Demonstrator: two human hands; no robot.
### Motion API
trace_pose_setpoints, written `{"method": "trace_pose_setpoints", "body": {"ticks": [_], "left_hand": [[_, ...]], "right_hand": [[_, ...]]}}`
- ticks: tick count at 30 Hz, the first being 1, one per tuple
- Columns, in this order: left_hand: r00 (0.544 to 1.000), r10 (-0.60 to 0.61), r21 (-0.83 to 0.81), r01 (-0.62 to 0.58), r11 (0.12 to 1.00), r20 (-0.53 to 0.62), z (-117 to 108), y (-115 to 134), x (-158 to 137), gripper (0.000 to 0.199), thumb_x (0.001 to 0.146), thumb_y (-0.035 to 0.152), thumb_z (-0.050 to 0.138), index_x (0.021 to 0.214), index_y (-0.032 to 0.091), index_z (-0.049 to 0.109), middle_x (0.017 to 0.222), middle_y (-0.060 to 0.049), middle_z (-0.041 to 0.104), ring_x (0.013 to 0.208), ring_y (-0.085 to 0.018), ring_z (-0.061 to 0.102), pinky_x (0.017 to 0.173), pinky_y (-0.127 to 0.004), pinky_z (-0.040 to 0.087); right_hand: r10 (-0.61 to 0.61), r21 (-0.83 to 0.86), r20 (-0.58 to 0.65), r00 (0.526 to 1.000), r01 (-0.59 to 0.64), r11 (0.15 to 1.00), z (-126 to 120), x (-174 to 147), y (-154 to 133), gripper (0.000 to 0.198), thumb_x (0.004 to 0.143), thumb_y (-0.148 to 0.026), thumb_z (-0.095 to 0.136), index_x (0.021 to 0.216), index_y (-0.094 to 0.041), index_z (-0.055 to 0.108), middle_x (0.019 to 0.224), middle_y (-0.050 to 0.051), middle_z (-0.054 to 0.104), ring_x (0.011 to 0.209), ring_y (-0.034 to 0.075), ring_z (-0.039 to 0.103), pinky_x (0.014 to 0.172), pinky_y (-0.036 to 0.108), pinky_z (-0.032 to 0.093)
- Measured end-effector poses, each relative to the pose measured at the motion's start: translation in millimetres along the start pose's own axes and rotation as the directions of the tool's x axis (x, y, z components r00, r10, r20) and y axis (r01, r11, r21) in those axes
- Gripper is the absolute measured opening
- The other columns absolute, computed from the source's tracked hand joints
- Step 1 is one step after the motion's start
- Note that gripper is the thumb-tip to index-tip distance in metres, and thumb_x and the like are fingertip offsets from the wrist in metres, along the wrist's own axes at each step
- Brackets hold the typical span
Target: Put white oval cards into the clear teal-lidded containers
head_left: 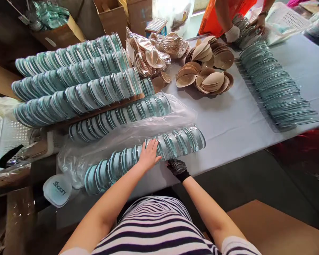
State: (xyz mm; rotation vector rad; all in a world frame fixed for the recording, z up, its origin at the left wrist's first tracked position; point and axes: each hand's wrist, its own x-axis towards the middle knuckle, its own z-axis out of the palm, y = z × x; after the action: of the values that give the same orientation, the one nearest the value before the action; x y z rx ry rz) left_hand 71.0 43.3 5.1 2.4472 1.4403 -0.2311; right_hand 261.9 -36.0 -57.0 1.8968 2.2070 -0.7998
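Note:
A long row of teal, clear-edged rounded pieces (172,145), packed face to face, lies slantwise along the near edge of the table. My left hand (149,155) is bare and rests on top of its middle, fingers stretched out and spread. In a black mesh glove, my right hand (178,168) is against the row's near side, right of the left hand; its fingertips are partly hidden at the underside. Clear plastic film (138,125) is spread behind the row. At the row's left end is a loose pale piece (57,190) printed "Sbeauty".
More teal rows (77,94) are stacked at back left. Brown oval card pieces (212,81), some in clear bags (149,53), sit at the back middle. Another row of clear pieces (276,85) lies right. A co-worker's hands (232,34) handle pieces near a white basket (289,21).

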Motion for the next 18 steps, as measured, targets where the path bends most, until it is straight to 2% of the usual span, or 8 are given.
{"method": "trace_pose_setpoints", "body": {"ticks": [2, 5, 6, 9, 11, 14, 17, 18], "left_hand": [[1.000, 0.019, 0.007, -0.019, 1.000, -0.019, 0, 4, 0, 0.075, 0.090, 0.046, 0.050, 0.153, 0.015, 0.022, 0.160, -0.013, 0.020, 0.148, -0.029, 0.016, 0.118, -0.056, 0.016], [0.992, 0.100, 0.029, -0.098, 0.995, -0.081, -1, 16, 10, 0.080, 0.088, 0.051, 0.050, 0.153, 0.013, 0.021, 0.161, -0.014, 0.016, 0.149, -0.029, 0.012, 0.118, -0.057, 0.014], [0.989, 0.119, 0.032, -0.117, 0.993, -0.091, -1, 21, 16, 0.081, 0.088, 0.053, 0.050, 0.152, 0.012, 0.022, 0.160, -0.014, 0.016, 0.149, -0.029, 0.012, 0.118, -0.057, 0.014], [0.990, 0.116, 0.030, -0.113, 0.993, -0.086, 1, 34, 35, 0.081, 0.088, 0.055, 0.047, 0.151, 0.011, 0.024, 0.159, -0.015, 0.023, 0.147, -0.029, 0.019, 0.117, -0.057, 0.015], [0.992, 0.102, 0.030, -0.100, 0.995, -0.073, 3, 39, 41, 0.078, 0.089, 0.054, 0.047, 0.151, 0.011, 0.026, 0.157, -0.015, 0.027, 0.145, -0.030, 0.024, 0.117, -0.056, 0.016], [0.993, 0.091, 0.034, -0.089, 0.995, -0.076, 7, 41, 41, 0.078, 0.088, 0.053, 0.047, 0.151, 0.011, 0.028, 0.157, -0.014, 0.027, 0.144, -0.030, 0.026, 0.118, -0.055, 0.015], [0.993, 0.082, 0.040, -0.079, 0.996, -0.087, 9, 40, 37, 0.080, 0.087, 0.055, 0.048, 0.151, 0.013, 0.028, 0.157, -0.014, 0.029, 0.144, -0.031, 0.026, 0.118, -0.055, 0.013], [0.993, 0.085, 0.042, -0.081, 0.996, -0.086, 9, 40, 36, 0.080, 0.086, 0.056, 0.049, 0.151, 0.014, 0.027, 0.156, -0.014, 0.030, 0.143, -0.031, 0.026, 0.118, -0.055, 0.013]], "right_hand": [[-0.024, 0.054, -0.118, 0.993, 0.030, 0.998, -28, 4, 4, 0.042, 0.098, -0.040, 0.035, 0.103, -0.022, 0.072, 0.103, 0.011, 0.072, 0.093, 0.025, 0.067, 0.081, 0.033, 0.049], [0.049, 0.011, -0.264, 0.963, -0.048, 0.999, -98, 29, 8, 0.039, 0.098, -0.034, 0.035, 0.110, -0.018, 0.069, 0.107, 0.014, 0.070, 0.099, 0.025, 0.065, 0.085, 0.034, 0.047], [0.066, -0.059, -0.228, 0.972, -0.081, 0.995, -123, 44, 8, 0.037, 0.097, -0.034, 0.039, 0.110, -0.016, 0.069, 0.109, 0.016, 0.069, 0.102, 0.027, 0.064, 0.086, 0.036, 0.047], [0.041, -0.194, 0.065, 0.997, -0.028, 0.981, -175, 97, -2, 0.027, 0.085, -0.020, 0.056, 0.102, -0.006, 0.070, 0.107, 0.020, 0.069, 0.101, 0.029, 0.064, 0.086, 0.040, 0.048], [0.033, -0.221, 0.220, 0.975, 0.017, 0.975, -188, 128, -10, 0.025, 0.078, -0.015, 0.061, 0.099, -0.003, 0.070, 0.102, 0.018, 0.071, 0.097, 0.027, 0.065, 0.088, 0.040, 0.048], [0.052, -0.227, 0.383, 0.922, 0.039, 0.973, -187, 158, -15, 0.027, 0.077, -0.023, 0.060, 0.088, 0.000, 0.070, 0.089, 0.013, 0.073, 0.088, 0.021, 0.066, 0.089, 0.041, 0.049], [0.061, -0.196, 0.482, 0.874, 0.040, 0.980, -181, 167, -13, 0.030, 0.080, -0.029, 0.055, 0.079, -0.003, 0.071, 0.080, 0.011, 0.073, 0.083, 0.019, 0.066, 0.088, 0.040, 0.050], [0.048, -0.138, 0.444, 0.895, 0.016, 0.990, -180, 166, -11, 0.026, 0.079, -0.029, 0.058, 0.076, -0.006, 0.071, 0.081, 0.011, 0.073, 0.084, 0.020, 0.066, 0.088, 0.040, 0.050]]}}
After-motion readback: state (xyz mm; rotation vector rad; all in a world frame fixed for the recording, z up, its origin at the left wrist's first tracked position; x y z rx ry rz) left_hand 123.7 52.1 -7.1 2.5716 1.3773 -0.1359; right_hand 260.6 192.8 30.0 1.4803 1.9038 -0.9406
